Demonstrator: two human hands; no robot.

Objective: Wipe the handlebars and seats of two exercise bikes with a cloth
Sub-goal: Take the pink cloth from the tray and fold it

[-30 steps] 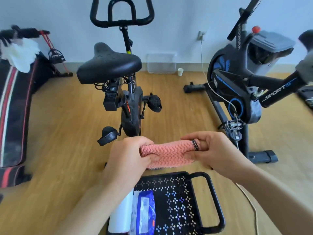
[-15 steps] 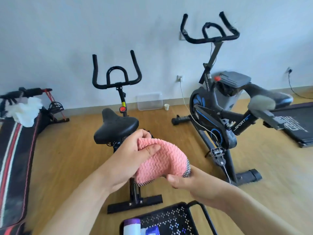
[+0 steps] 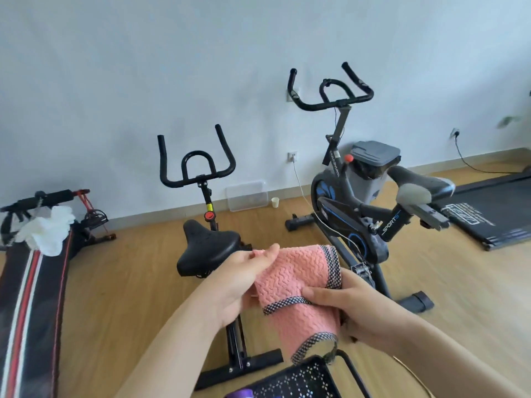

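A pink textured cloth (image 3: 296, 280) with a dark checked border hangs half unfolded between my hands, in front of my chest. My left hand (image 3: 238, 280) pinches its upper left corner. My right hand (image 3: 344, 300) grips its right edge with the thumb across the front. Behind the cloth stands a small black bike with a black seat (image 3: 207, 248) and black handlebars (image 3: 195, 165). To the right stands a larger grey and blue bike with a grey seat (image 3: 422, 188) and tall black handlebars (image 3: 330, 93). Neither hand touches a bike.
A black perforated basket (image 3: 301, 380) sits at the bottom edge, under the cloth. A black bench with red and white stripes (image 3: 31, 297) lies at the left, white cloth (image 3: 46, 228) on top. A treadmill mat (image 3: 494, 214) lies far right. A clear box (image 3: 247, 195) and paper cup (image 3: 275, 202) stand by the wall.
The view has tilted up, so both bikes show in full. The cloth went from a tight roll to a bunched wad to a half-unfolded sheet. Both hands still hold it.
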